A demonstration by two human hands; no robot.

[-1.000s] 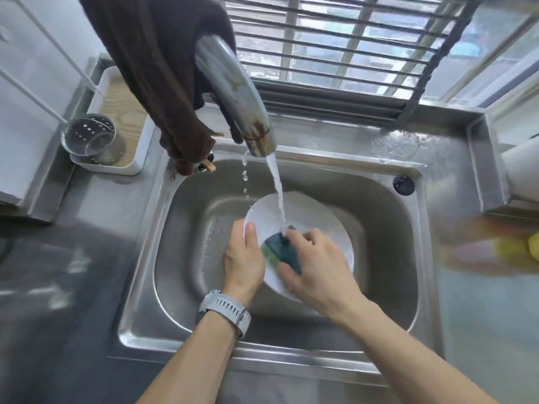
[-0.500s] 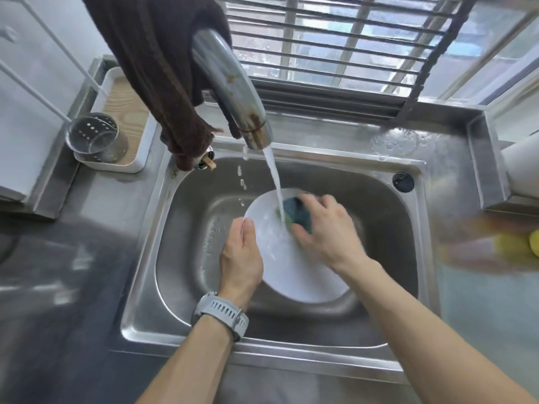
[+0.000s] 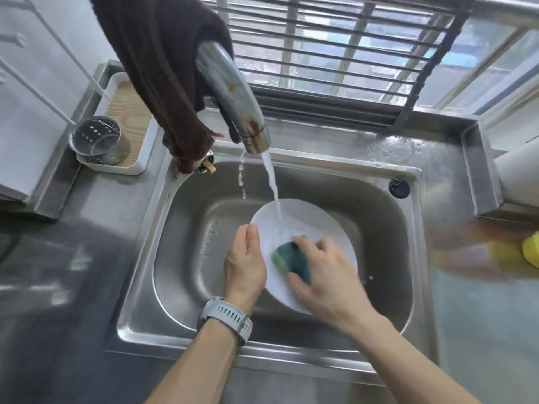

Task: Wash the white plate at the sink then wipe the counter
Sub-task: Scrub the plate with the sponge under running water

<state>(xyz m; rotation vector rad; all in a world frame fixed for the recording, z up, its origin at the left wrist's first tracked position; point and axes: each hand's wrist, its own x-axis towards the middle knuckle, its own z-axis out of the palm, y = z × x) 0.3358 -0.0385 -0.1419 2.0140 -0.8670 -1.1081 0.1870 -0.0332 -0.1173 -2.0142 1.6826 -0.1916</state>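
White plate (image 3: 309,223) in L hand (image 3: 245,263) grip at rim, R hand (image 3: 326,275) fingers curled round green sponge (image 3: 291,259) on it.

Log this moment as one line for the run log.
phase: washing | left hand: holds white plate by its edge over sink | right hand: scrubs with sponge | faucet: running

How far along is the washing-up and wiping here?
Done: the tap is running and water lands on the plate, which is already wet. In hand: the left hand holds the plate's edge over the sink while the right hand scrubs it with the sponge. Left: finishing the plate, then wiping the counter, not yet started.
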